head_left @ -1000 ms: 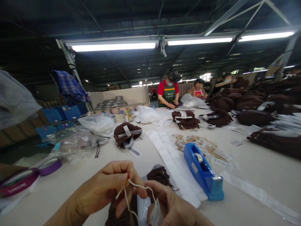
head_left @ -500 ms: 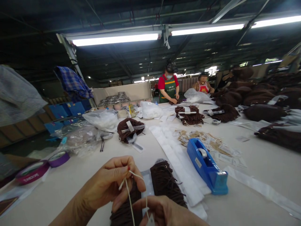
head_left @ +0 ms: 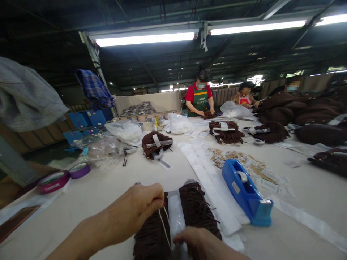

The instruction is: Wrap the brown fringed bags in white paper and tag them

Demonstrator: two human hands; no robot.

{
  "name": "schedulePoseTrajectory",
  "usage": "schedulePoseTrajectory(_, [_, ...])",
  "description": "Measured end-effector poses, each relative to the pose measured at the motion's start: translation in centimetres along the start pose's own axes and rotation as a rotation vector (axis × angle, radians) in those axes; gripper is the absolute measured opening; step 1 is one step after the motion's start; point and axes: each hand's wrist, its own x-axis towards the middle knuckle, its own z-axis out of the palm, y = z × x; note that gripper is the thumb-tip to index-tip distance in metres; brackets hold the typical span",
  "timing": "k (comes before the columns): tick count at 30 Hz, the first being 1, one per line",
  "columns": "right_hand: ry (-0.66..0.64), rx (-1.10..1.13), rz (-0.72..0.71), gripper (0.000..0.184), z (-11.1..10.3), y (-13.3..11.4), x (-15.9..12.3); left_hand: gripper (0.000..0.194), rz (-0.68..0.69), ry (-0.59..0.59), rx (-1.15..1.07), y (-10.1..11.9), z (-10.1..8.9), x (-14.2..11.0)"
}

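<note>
My left hand (head_left: 143, 204) is closed in a pinch on a thin cream string (head_left: 164, 225), whose two strands run down towards my right hand. Low in the view, my right hand (head_left: 206, 243) is curled and partly blurred by motion. A greyish blurred thing shows at its fingertips, too smeared to name. Under both hands lies a dark brown fringed bag (head_left: 193, 204), with a band of clear plastic (head_left: 175, 207) down its middle. Its lower part is hidden by my hands and cut off by the frame edge.
A blue tape dispenser (head_left: 246, 193) stands to the right, beside white foam sheets (head_left: 214, 191). Tags with strings (head_left: 249, 166) lie behind it. Purple tape rolls (head_left: 79, 170) and plastic bags (head_left: 103, 153) are at left. More brown fringed bags (head_left: 156, 144) and several co-workers (head_left: 200, 95) are farther back.
My left hand has turned over into a tighter pinch with the string drawn down from it. My right hand has shifted slightly right and lower. The view has swung a little left.
</note>
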Motion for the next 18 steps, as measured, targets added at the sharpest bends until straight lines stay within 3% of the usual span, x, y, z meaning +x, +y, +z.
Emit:
schedulePoseTrajectory(3, [0.189,-0.038,-0.106,0.052,0.2,-3.3,0.2,0.017,0.007,-0.081,-0.056,0.4,0.6,-0.4])
schedulePoseTrajectory(5, [0.161,0.229,-0.137,0.056,1.1,-5.1,1.1,0.015,0.014,-0.113,-0.084,0.7,0.8,-0.7])
schedulePoseTrajectory(7, [0.045,0.505,-0.135,0.058,2.2,-6.0,2.1,0.015,0.013,-0.149,-0.152,1.0,0.8,-1.0])
schedulePoseTrajectory(9, [-0.024,0.634,-0.118,0.053,3.2,-5.9,3.1,0.014,-0.004,-0.147,-0.196,0.8,0.6,-1.3])
schedulePoseTrajectory(13, [0.035,0.610,-0.067,0.042,4.1,-4.4,4.3,0.011,0.006,-0.069,-0.133,-1.1,0.9,-1.9])
schedulePoseTrajectory(18, [0.114,0.412,0.037,0.044,4.2,-2.3,5.7,0.017,0.022,0.076,-0.180,-5.1,4.4,-2.1])
